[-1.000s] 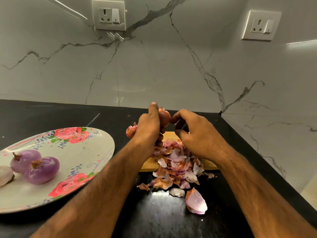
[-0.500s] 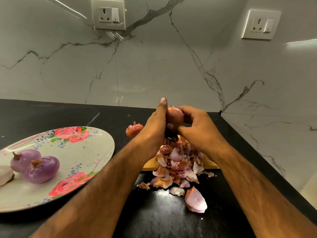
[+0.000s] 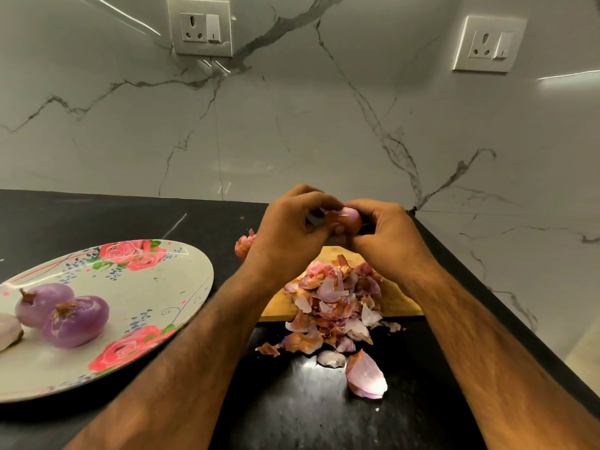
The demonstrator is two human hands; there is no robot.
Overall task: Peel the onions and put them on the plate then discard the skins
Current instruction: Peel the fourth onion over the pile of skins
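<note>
Step in hand: peeling, one onion (image 3: 352, 219) held up above the cutting board (image 3: 394, 295), between both hands. My left hand (image 3: 289, 233) is curled in, fingers pinching a loose flap of brown skin at the onion's left side. A thin dark sliver shows beside my left fingers; possibly a blade, but the view is too poor to say. My right hand (image 3: 384, 237) is closed around the onion's right side, cupping it; pale pink flesh shows on top between the two hands.

Plate (image 3: 181, 277), floral, sits well to the left on the black table (image 3: 113, 219). It carries two peeled purple onions (image 3: 61, 315) and part of a paler one at the frame edge. Pile of skins (image 3: 334, 306) lies directly below my hands, spilling off the board's near edge onto the table, with one larger pink piece (image 3: 365, 378) nearest me. A further unpeeled onion (image 3: 243, 246) rests on the table just behind my left wrist, partly hidden.

Judgement: task is midway. Next move calls for pulling the pinched flap away while the right hand holds the bulb steady, dropping the skin on the pile. Then carry the bare onion left to the plate. Skins are not yet discarded.
</note>
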